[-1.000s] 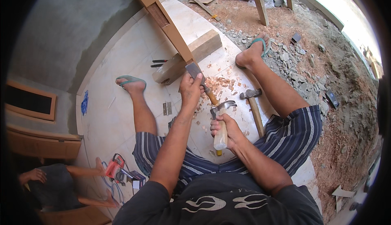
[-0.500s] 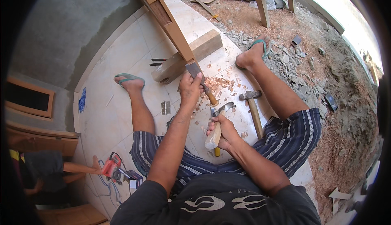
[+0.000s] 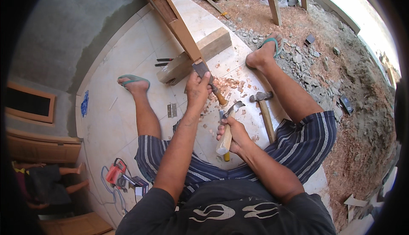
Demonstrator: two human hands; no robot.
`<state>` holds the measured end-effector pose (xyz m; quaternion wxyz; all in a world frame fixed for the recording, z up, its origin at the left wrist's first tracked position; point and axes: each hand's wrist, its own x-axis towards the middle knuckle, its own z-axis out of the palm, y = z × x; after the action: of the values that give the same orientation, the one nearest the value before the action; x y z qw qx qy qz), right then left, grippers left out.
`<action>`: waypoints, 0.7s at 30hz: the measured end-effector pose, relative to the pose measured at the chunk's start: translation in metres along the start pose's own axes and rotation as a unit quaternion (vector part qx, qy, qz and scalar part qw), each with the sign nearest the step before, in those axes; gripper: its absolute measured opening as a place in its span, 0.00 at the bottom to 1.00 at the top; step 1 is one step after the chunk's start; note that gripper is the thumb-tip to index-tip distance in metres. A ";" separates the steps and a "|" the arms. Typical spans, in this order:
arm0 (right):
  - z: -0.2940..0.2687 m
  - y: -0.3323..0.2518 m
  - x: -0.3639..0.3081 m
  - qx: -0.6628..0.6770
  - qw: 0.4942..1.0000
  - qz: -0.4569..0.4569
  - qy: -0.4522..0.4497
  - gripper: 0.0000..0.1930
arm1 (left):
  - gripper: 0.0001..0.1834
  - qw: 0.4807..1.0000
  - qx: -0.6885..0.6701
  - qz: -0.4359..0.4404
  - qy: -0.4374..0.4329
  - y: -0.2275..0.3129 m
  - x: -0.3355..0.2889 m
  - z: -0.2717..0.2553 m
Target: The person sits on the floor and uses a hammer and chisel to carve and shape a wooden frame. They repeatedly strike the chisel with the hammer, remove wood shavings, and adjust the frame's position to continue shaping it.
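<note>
My left hand (image 3: 198, 88) is closed round a chisel (image 3: 219, 95) with a wooden handle. Its wide flat blade lies against the near end of a long brown timber piece (image 3: 183, 32), which has a cut-out slot farther up. That timber rests across a thick wooden block (image 3: 213, 47). In my right hand (image 3: 237, 135) is a claw hammer (image 3: 226, 139), gripped by its pale wooden handle, its head pointing away from me, just below the chisel handle. A yellow-handled tool (image 3: 226, 156) shows partly behind the right hand; whether the hand touches it I cannot tell.
A second hammer (image 3: 266, 116) lies beside my right leg. Wood chips (image 3: 232, 86) are scattered on the tiles. Metal hinges (image 3: 171, 110) and a red power tool (image 3: 115, 173) sit left. Another person (image 3: 49, 184) is at far left. Rubble (image 3: 304, 67) and a wooden trestle (image 3: 272, 1) stand right.
The claw hammer has turned slightly and its head has shifted a little toward the chisel handle. The other person's legs have drawn back left from the red power tool.
</note>
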<state>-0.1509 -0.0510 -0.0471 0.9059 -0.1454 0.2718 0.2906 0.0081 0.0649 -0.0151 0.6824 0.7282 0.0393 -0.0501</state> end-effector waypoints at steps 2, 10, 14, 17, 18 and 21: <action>-0.012 -0.004 0.005 0.058 0.996 0.039 -0.064 0.06 | 0.08 1.000 0.000 0.000 -0.001 0.003 -0.001 -0.002; -0.014 0.008 0.008 0.073 0.997 -0.011 -0.003 0.05 | 0.08 1.000 -0.016 0.017 -0.014 0.009 -0.003 -0.003; -0.013 0.013 -0.008 0.002 0.996 -0.054 0.069 0.06 | 0.09 0.999 0.027 -0.025 0.008 0.001 -0.016 -0.005; -0.014 0.009 -0.009 0.008 0.993 -0.059 0.104 0.07 | 0.10 0.998 0.054 -0.036 0.027 -0.002 -0.022 -0.007; -0.015 0.007 -0.008 0.019 0.992 -0.058 0.110 0.07 | 0.10 0.997 0.064 -0.027 0.026 -0.003 -0.022 -0.007; -0.014 0.007 -0.009 -0.015 0.990 -0.077 0.120 0.07 | 0.10 0.999 0.049 0.003 0.021 0.000 -0.023 0.000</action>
<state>-0.1673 -0.0556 -0.0539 0.8841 -0.2129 0.3621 0.2048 -0.0145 0.0655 -0.0124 0.6454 0.7615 0.0486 -0.0349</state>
